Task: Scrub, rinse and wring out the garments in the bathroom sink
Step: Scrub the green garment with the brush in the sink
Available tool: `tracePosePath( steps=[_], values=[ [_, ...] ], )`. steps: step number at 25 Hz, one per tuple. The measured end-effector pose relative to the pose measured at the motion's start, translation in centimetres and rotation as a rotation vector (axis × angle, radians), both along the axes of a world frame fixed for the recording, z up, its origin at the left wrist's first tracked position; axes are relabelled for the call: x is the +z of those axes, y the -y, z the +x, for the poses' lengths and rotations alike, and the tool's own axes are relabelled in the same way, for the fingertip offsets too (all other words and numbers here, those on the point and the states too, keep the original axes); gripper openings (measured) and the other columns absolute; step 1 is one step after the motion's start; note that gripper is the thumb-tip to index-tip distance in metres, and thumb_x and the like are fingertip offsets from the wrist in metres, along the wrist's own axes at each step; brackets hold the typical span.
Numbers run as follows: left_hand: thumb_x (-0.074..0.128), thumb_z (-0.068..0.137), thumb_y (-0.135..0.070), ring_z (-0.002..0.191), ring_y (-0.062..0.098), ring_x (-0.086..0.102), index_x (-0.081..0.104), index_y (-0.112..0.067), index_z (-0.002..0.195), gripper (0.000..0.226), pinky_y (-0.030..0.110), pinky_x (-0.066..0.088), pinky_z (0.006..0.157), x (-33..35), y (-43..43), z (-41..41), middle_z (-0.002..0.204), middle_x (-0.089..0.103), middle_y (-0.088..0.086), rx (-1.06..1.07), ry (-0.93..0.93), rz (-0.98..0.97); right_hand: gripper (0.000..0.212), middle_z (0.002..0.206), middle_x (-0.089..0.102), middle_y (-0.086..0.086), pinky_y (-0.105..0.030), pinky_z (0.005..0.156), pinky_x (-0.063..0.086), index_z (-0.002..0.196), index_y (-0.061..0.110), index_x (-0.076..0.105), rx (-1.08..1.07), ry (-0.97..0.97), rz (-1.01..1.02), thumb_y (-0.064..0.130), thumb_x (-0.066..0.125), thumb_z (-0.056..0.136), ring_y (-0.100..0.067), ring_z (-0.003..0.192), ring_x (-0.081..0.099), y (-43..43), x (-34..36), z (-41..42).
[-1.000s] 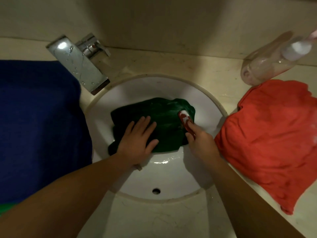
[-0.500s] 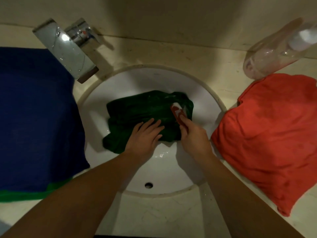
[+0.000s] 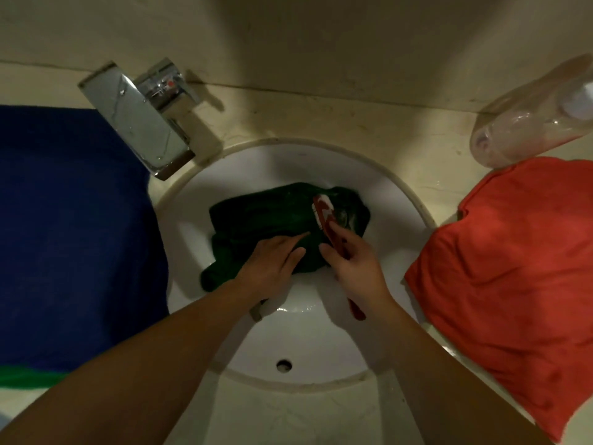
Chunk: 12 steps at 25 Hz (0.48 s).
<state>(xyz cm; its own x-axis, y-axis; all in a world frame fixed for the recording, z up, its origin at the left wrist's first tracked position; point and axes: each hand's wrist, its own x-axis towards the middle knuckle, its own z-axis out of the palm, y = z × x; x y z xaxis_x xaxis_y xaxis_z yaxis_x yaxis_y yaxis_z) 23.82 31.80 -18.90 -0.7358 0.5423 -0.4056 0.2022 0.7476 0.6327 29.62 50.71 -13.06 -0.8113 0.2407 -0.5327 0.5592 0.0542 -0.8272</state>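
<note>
**Dim bathroom, green cloth under the brush: where this could slip**

Beige stone desk (image 3: 321, 117) surrounds the round white ceramic sink (image 3: 305, 332), all of it poorly lit. At far left a dark blue cloth (image 3: 73, 236) lies spread on the desk, its edge just beside the basin rim. Behind it stands the blocky chrome tap (image 3: 141, 123), spout over the bowl; I see no water running.

The dark green wet garment (image 3: 266, 213) sits bunched in the far half of the bowl. My left hand (image 3: 272, 261) lies on its near edge, fingers straight and pressing it down. Beside it, my right hand (image 3: 356, 268) has its fingers curled round the handle of the red and white plastic scrubbing brush (image 3: 324, 213), whose head rests on the garment's right side. Right of the sink an orange-red garment (image 3: 500, 268) is heaped on the desk, with a clear plastic bottle (image 3: 526, 117) behind it.

My worries:
- The brush head works close to my left fingertips, so a stroke pulled leftward could rake them.
- Wet cloth on glazed ceramic likely slides, so if my left hand eases off, the garment may bunch and travel with the brush instead of being scrubbed.
- A wet handle could twist in my grip.
- My right forearm passes near the orange-red heap and could drag its edge into the bowl.
- Splashes may reach the blue cloth.
- In this light I could miss dirt.
</note>
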Motion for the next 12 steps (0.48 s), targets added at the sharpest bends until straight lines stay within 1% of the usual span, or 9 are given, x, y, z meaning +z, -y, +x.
tracePosePath(
  steps=[1,2,4,5,7,8,10,12],
  values=[
    [0.007,0.097,-0.066,0.135,0.018,0.043,0.036,-0.04,0.152,0.068,0.041,0.028,0.118,0.0,0.0,0.1,0.145,0.053,-0.001,-0.015,-0.004,-0.04,0.05,0.132,0.068,0.003,-0.03,0.095,0.055,0.14,0.033,0.059,-0.009,-0.002,-0.022,0.022,0.074,0.093,-0.008,0.111,0.067,0.1,0.1,0.0],
    [0.005,0.095,-0.066,0.137,0.019,0.04,0.032,-0.044,0.154,0.068,0.038,0.025,0.118,0.0,-0.1,0.2,0.146,0.05,-0.001,-0.004,0.003,-0.061,0.052,0.133,0.068,0.001,-0.03,0.095,0.055,0.14,0.031,0.059,0.002,-0.008,-0.025,0.02,0.075,0.093,-0.008,0.11,0.067,0.1,0.2,0.1],
    [0.005,0.094,-0.067,0.137,0.022,0.037,0.029,-0.052,0.152,0.064,0.037,0.025,0.116,0.3,-0.4,0.3,0.146,0.047,-0.001,0.075,0.038,-0.051,0.059,0.139,0.064,0.003,-0.033,0.107,0.051,0.144,0.024,0.057,0.051,-0.016,0.002,0.014,0.077,0.09,-0.008,0.123,0.062,-0.2,0.2,0.4],
    [0.007,0.095,-0.068,0.136,0.023,0.037,0.03,-0.054,0.151,0.062,0.038,0.025,0.117,0.3,-0.3,0.3,0.146,0.046,-0.001,0.108,0.059,-0.034,0.062,0.141,0.062,0.004,-0.036,0.11,0.05,0.146,0.024,0.056,0.069,-0.007,0.012,0.013,0.078,0.089,-0.008,0.126,0.061,-0.5,0.3,0.5],
    [0.009,0.097,-0.066,0.138,0.023,0.036,0.033,-0.052,0.15,0.06,0.04,0.023,0.119,0.1,-0.1,0.1,0.147,0.046,0.0,0.123,0.086,0.008,0.066,0.14,0.062,0.005,-0.041,0.108,0.052,0.146,0.028,0.054,0.089,0.011,0.017,0.012,0.08,0.088,-0.01,0.125,0.062,-0.9,0.3,0.5],
    [0.009,0.098,-0.066,0.14,0.023,0.037,0.035,-0.05,0.15,0.061,0.042,0.023,0.121,0.0,0.0,0.0,0.148,0.047,0.0,0.115,0.089,0.041,0.07,0.138,0.063,0.005,-0.041,0.107,0.053,0.146,0.033,0.052,0.103,0.013,0.021,0.012,0.081,0.086,-0.011,0.123,0.063,-1.0,0.4,0.4],
    [0.011,0.1,-0.063,0.143,0.021,0.038,0.038,-0.043,0.152,0.062,0.048,0.026,0.121,-0.2,0.2,-0.2,0.152,0.048,0.0,0.106,0.095,0.133,0.078,0.133,0.066,0.003,-0.036,0.104,0.054,0.148,0.037,0.047,0.133,0.004,0.031,0.012,0.083,0.084,-0.01,0.116,0.066,-0.9,0.4,0.5],
    [0.015,0.103,-0.059,0.144,0.021,0.038,0.039,-0.037,0.153,0.06,0.049,0.03,0.12,-0.4,0.3,-0.7,0.154,0.047,0.002,0.074,0.084,0.176,0.079,0.131,0.066,0.003,-0.032,0.099,0.057,0.151,0.033,0.047,0.135,-0.003,0.027,0.01,0.083,0.084,-0.008,0.11,0.068,-0.5,0.7,0.6]
  ],
)
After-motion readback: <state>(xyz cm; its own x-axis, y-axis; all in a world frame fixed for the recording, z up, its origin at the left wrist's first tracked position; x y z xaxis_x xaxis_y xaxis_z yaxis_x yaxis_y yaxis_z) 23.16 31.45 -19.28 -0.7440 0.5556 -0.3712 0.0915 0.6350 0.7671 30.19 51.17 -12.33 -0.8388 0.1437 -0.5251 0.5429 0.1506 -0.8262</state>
